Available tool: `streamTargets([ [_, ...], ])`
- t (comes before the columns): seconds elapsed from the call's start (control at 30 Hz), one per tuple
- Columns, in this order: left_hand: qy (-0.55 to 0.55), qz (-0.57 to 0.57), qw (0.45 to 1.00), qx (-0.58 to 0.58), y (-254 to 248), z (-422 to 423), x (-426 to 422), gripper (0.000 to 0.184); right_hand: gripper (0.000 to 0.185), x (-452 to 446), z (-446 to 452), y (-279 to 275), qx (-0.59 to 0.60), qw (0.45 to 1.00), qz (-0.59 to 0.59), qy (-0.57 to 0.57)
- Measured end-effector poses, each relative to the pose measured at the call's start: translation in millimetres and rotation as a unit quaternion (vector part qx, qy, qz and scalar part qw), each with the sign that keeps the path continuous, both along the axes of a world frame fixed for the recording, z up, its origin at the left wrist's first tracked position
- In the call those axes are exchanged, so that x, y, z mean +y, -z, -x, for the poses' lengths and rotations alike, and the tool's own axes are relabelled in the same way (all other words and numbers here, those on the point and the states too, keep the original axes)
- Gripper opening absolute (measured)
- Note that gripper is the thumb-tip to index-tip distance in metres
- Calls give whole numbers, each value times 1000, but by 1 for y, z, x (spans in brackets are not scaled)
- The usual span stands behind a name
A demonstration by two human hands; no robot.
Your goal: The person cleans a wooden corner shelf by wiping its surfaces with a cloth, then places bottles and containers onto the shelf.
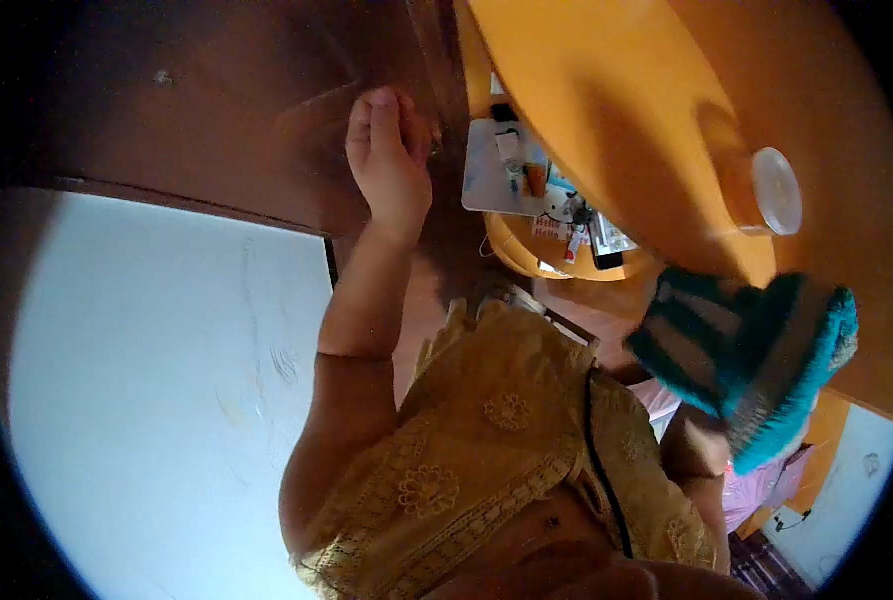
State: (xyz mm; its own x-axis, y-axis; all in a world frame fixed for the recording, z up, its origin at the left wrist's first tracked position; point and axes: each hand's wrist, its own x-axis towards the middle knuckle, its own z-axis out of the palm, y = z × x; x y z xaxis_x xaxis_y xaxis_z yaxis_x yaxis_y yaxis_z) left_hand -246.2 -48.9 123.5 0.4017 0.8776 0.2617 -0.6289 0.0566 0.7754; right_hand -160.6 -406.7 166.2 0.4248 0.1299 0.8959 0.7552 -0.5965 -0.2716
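My left hand (391, 145) is raised against a dark brown wooden door or panel (246, 100), its fingers curled closed. A small shiny bit shows beside the fingers, but what they grip is hidden. My right hand (696, 440) is low on the right, under a teal and grey-brown striped knitted piece (746, 350). The knit is bunched and folded over, and it covers most of the fingers. Its exact kind of garment cannot be made out.
An orange-yellow curved wooden panel (616, 110) carries a round whitish lid or cup (776, 190). Below it, a shelf (511, 250) holds a laptop-like pale board (486, 180), a phone (609, 250) and small items. A white panel (166, 380) stands at left; a pink bag (756, 495) lies lower right.
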Motion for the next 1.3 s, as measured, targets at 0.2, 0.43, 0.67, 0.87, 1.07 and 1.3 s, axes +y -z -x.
streamTargets([
  [0.2,-61,160,968,184,103,42,4,14,47,127,-23,-25,145,893,416,-92],
  [0.43,10,147,936,320,283,49,9,12,49,130,-39,-13,143,913,362,-124],
  [0.67,45,-52,889,453,394,-41,16,19,48,132,-31,-24,172,909,353,-136],
  [0.87,-36,-210,772,598,398,-114,4,41,48,132,-37,-18,215,908,323,-158],
  [1.07,29,-332,718,611,460,-159,16,51,40,138,-37,-24,190,905,345,-159],
  [1.3,-172,-130,906,364,265,-82,22,39,48,136,-40,-30,184,905,354,-145],
])
